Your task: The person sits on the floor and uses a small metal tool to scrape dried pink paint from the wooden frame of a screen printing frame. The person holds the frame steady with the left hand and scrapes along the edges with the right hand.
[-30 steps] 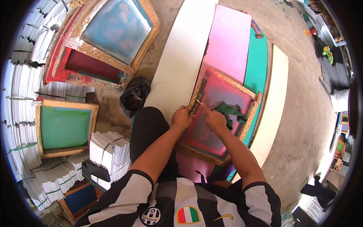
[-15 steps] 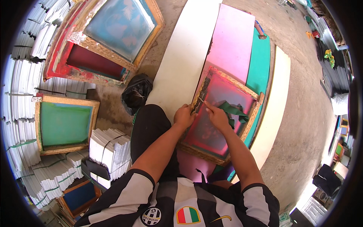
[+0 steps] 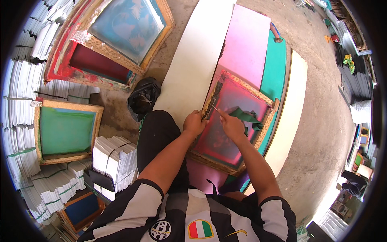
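Note:
Across the boards in front of me lies a wooden screen-printing frame (image 3: 217, 141) with pink-stained, greyish mesh, set at a slant. My left hand (image 3: 195, 123) is closed on its left wooden rail. In the fingers of my right hand (image 3: 231, 124) is a thin, pale-tipped tool (image 3: 215, 109), its kind too small to make out. Its tip points at the dark, worn inner edge of that rail, close to my left fingers. A crumpled dark green strip (image 3: 248, 116), like cloth or tape, rests on the mesh just beyond my right hand.
Under the frame run long white (image 3: 193, 52), pink (image 3: 244, 40) and green boards (image 3: 275, 64). Left of my knee are a black plastic bag (image 3: 144, 97), a green-meshed frame (image 3: 66, 131) and tied paper stacks (image 3: 115, 159). A blue-meshed frame (image 3: 128, 28) leans at the upper left.
The whole view has shifted slightly. Both hands keep nearly the same places on the frame, and the thin tool stays by the left rail.

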Tool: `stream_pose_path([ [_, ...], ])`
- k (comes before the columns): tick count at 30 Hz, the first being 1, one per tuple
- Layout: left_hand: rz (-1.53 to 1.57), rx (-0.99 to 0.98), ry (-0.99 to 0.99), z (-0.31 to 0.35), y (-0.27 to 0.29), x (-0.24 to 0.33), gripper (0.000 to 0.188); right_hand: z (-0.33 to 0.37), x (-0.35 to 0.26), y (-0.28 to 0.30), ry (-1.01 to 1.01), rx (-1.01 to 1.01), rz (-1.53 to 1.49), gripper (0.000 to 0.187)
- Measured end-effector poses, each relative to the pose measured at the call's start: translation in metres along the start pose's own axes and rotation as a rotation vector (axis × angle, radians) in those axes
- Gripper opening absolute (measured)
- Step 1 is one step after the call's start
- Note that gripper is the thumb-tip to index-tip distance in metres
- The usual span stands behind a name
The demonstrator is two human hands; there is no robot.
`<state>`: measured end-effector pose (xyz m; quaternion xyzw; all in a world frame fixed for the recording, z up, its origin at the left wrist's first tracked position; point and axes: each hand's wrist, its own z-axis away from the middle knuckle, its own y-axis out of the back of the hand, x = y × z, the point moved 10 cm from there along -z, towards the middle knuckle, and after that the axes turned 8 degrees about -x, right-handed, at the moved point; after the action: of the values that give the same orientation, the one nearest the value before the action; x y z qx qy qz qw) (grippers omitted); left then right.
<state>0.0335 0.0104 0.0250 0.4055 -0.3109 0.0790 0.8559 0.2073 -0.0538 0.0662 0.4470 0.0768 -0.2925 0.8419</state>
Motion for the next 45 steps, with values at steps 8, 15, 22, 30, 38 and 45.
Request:
stream_pose_path([
  [8,0.003,-0.019,0.007,0.001,0.002,0.002,0.042,0.004,-0.007,0.004,0.007,0.048,0.027,0.038],
  [15,-0.007,-0.028,0.016,0.000,0.001,0.003,0.042,0.004,-0.008,0.001,0.011,0.066,0.061,0.038],
  [22,-0.009,-0.035,0.016,-0.001,0.000,0.001,0.043,0.004,-0.013,-0.001,-0.001,0.046,0.104,0.040],
  [30,-0.045,-0.057,0.041,0.000,0.002,0.007,0.042,0.003,-0.046,0.000,-0.143,-0.067,0.220,0.048],
  [38,-0.064,-0.030,0.015,-0.004,-0.001,0.008,0.042,-0.008,-0.006,-0.025,0.032,0.045,-0.012,0.049],
  [45,-0.066,-0.030,0.006,-0.001,0.000,0.006,0.039,-0.012,0.006,-0.029,0.083,0.060,-0.029,0.046],
])
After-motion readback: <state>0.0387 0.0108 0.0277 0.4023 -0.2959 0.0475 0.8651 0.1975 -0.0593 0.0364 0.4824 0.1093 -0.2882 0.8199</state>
